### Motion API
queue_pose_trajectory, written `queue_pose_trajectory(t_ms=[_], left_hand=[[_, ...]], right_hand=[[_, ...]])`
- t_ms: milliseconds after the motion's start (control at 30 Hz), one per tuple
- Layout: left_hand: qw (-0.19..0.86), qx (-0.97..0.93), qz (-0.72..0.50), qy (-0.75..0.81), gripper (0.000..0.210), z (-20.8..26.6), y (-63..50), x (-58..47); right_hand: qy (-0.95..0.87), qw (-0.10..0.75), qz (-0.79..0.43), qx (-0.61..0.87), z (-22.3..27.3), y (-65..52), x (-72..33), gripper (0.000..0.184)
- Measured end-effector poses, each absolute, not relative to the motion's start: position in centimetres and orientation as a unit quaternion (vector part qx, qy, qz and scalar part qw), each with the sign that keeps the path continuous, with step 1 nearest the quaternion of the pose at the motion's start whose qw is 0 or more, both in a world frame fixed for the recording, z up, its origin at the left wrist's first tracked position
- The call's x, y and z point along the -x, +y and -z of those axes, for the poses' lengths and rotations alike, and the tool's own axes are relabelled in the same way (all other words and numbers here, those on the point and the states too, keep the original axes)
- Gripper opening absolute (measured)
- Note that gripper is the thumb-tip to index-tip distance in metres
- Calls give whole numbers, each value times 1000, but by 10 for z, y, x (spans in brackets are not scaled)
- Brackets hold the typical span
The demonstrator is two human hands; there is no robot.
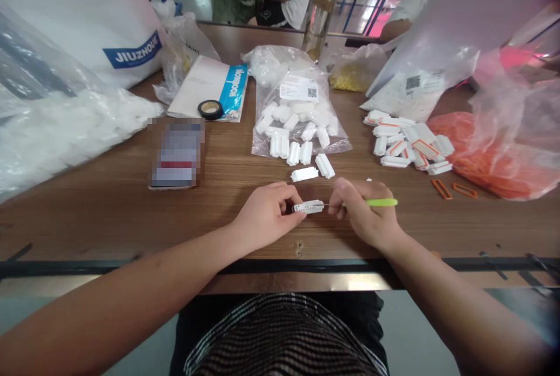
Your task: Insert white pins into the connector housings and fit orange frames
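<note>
The white connector [311, 207] is held close to the front of the brown table [131, 218], right between the two hands; whether it's touching the wood can't really be told. Its long axis is laid nearly left-to-right, right end angled a bit away from the person, with the dotted face turned up. The left end is pinched by the left hand [266, 214], thumb against curled index finger, forearm slanted in from the lower left. The green-handled tool [382, 203] is gripped by the right hand [365, 213], fingers bunched, forearm slanted from the lower right, thin tip aimed left at the connector's right end.
</note>
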State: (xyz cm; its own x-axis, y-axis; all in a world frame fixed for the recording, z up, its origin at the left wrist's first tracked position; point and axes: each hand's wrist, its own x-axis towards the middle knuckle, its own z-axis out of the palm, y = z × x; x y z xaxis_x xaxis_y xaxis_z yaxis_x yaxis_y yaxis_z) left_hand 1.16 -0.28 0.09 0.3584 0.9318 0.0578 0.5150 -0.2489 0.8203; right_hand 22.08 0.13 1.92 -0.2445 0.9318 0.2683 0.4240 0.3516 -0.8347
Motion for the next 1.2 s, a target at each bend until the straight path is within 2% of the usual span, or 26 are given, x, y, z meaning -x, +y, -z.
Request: queue_pose_trajectory(t_ms=[100, 567, 800, 1067, 1200], left_hand=[[369, -738, -287, 487, 5, -2, -3, -11], [371, -737, -286, 487, 4, -2, -3, -12], [371, -737, -284, 488, 5, -3, -3, -12], [375, -734, -284, 490, 6, -1, -3, -12], [372, -736, -285, 489, 5, -1, -3, -12]], right_hand=[[-652, 428, -371, 504, -16, 5, -223, 51], [-644, 407, -387, 520, -16, 7, -218, 51], [-645, 392, -363, 546, -18, 6, -215, 51], [-735, 355, -261, 515, -25, 2, -209, 49], [-726, 384, -280, 497, -21, 0, -216, 49]])
